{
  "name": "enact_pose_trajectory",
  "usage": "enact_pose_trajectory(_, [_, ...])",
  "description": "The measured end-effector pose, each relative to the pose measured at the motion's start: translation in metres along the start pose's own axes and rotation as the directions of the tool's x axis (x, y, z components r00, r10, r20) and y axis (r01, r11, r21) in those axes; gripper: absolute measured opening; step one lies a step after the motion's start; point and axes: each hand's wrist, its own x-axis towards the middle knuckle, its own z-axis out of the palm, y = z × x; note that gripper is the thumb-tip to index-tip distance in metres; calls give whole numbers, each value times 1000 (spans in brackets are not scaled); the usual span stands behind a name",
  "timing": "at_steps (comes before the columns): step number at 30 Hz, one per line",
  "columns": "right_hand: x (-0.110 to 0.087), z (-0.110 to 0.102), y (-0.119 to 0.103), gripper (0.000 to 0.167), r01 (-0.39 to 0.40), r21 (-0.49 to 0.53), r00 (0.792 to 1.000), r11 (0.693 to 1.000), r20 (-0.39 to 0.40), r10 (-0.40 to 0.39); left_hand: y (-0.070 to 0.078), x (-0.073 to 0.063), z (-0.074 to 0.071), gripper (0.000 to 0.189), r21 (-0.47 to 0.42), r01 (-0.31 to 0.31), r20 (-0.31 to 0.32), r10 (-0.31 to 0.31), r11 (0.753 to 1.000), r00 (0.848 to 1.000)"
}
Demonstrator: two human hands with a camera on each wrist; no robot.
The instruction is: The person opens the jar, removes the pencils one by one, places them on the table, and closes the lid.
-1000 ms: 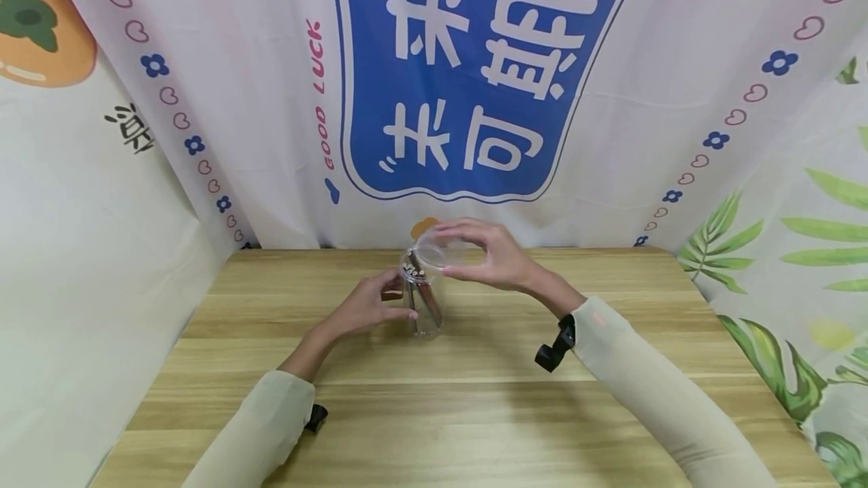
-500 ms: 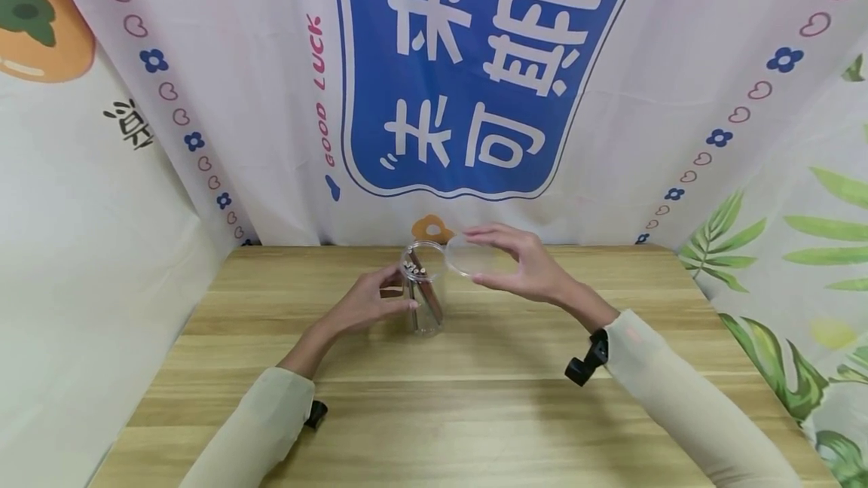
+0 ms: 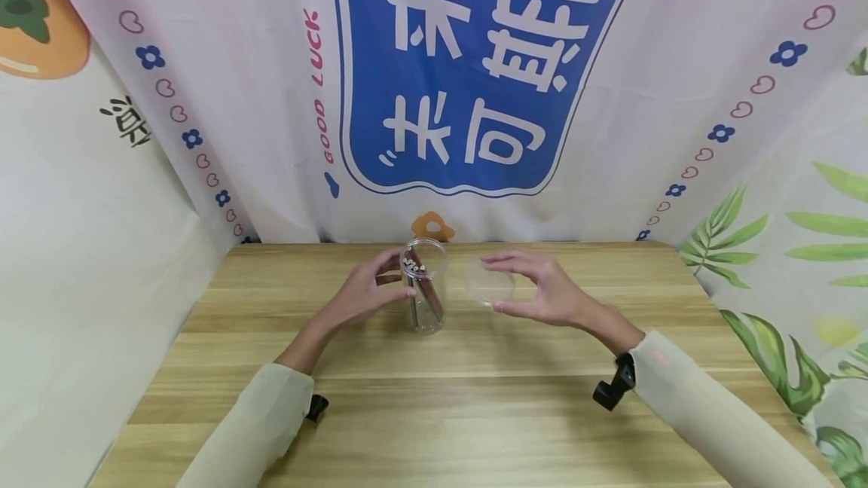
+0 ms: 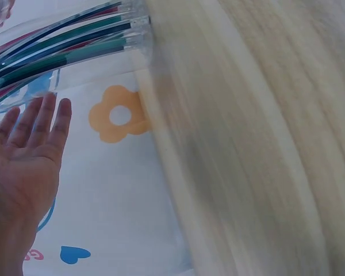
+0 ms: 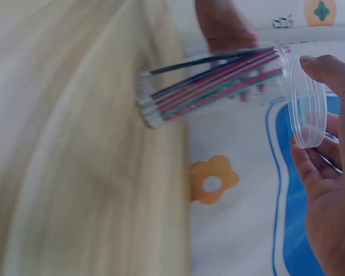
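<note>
A tall clear plastic jar (image 3: 430,316) stands upright on the wooden table, its mouth uncovered. Several slim coloured pencils (image 5: 218,86) lean inside it, red, green, blue and dark. My left hand (image 3: 361,291) holds the jar from the left, thumb in front and fingers behind. Seen through the clear wall in the right wrist view, those fingers reach round the far side. To the right of the jar, my right hand (image 3: 554,294) pinches a round clear lid (image 5: 306,106) by its edge, thumb on one side and fingertips on the other. The lid is apart from the jar, raised over the table.
The wooden table (image 3: 434,413) runs back to a printed cloth (image 3: 285,194) hanging close behind the jar. More printed cloth hangs at the left and right sides. A black camera mount (image 3: 615,384) is strapped to the right wrist, another (image 3: 316,407) to the left.
My right hand has carried the lid from over the jar's mouth to the right and lower, away from the jar. The left hand and the jar have stayed put.
</note>
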Motion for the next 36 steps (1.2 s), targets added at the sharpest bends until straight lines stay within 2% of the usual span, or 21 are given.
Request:
enact_pose_trajectory(10, [-21, 28, -3, 62, 20, 31, 994, 999, 111, -23, 10, 1, -4, 81, -34, -55, -58, 53, 998, 997])
enact_pose_trajectory(20, [-30, 56, -12, 64, -29, 13, 974, 1000, 226, 25, 16, 2, -4, 78, 2, -48, -64, 48, 999, 997])
enact_pose_trajectory(23, [-31, 65, -13, 64, -30, 10, 970, 1000, 243, 26, 17, 3, -5, 78, 5, -44, -65, 45, 999, 997])
enact_pose_trajectory(30, [-30, 86, -14, 62, 36, 24, 969, 999, 243, -41, 18, 3, -6, 72, -2, -36, -68, 36, 999, 997])
enact_pose_trajectory(36, [-30, 98, -18, 66, 21, 6, 962, 1000, 272, -22, 18, 2, -6, 70, -5, -27, -60, 27, 1000, 998])
